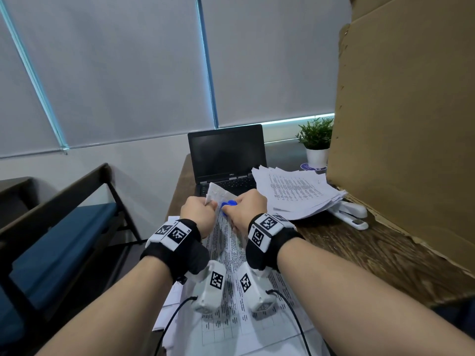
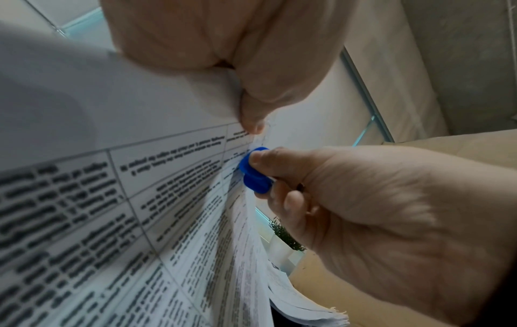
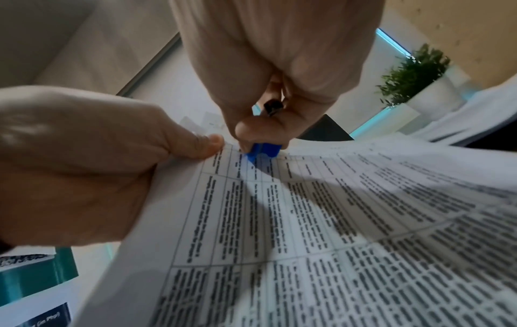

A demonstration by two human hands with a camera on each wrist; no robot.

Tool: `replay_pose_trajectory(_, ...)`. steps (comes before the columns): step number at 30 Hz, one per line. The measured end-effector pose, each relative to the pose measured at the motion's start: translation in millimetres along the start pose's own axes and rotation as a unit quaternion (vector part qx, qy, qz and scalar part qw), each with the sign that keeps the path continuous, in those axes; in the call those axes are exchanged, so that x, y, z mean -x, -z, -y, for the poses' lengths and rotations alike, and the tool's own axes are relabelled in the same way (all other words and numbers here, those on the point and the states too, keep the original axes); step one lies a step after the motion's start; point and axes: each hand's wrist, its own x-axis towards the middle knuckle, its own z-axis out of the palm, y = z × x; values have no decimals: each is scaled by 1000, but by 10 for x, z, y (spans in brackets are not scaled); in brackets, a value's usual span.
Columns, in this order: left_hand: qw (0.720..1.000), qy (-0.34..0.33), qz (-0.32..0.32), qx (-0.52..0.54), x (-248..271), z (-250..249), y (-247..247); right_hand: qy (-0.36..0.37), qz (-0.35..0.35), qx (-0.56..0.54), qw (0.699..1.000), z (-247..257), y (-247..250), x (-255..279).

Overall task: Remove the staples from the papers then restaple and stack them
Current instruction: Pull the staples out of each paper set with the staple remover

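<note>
You were on the staple-pulling step: at the centre of the head view your left hand (image 1: 199,210) pinched the papers' (image 1: 221,195) lifted corner while your right hand (image 1: 246,210) squeezed the blue staple remover (image 1: 229,203) there, so next, probably, a steady pull.

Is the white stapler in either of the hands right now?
No: the white stapler lies on the desk beside the paper pile, while the right hand grips a blue staple remover.
</note>
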Motion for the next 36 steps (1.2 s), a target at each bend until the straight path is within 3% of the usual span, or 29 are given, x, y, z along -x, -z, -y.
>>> replay_pose_trajectory(2,1000,12,-22,12,1,16,122,-34,-50,44,997,-155,262,-114)
replay_pose_trajectory(4,999,17,-34,10,-3,33,305,-48,-57,82,994,-382,475,-205)
replay_pose_trajectory(7,999,10,-31,-20,-23,50,442,-39,12,118,992,-517,534,-155)
replay_pose_trajectory(12,997,-4,0,-78,-105,20,234,-19,38,171,984,-633,589,-116)
replay_pose_trajectory(16,985,-2,8,-170,-143,121,120,-10,93,290,952,-725,795,-90)
replay_pose_trajectory(19,976,-1,-25,-215,-125,165,60,-12,129,375,918,-821,972,-64)
replay_pose_trajectory(24,982,18,-101,-159,-147,222,54,-8,196,421,886,-904,1113,15)
replay_pose_trajectory(32,983,29,-136,-120,-33,241,155,-1,251,487,837,-819,1107,25)
replay_pose_trajectory(36,981,31,-147,-123,-19,279,198,4,246,499,831,-820,1064,19)
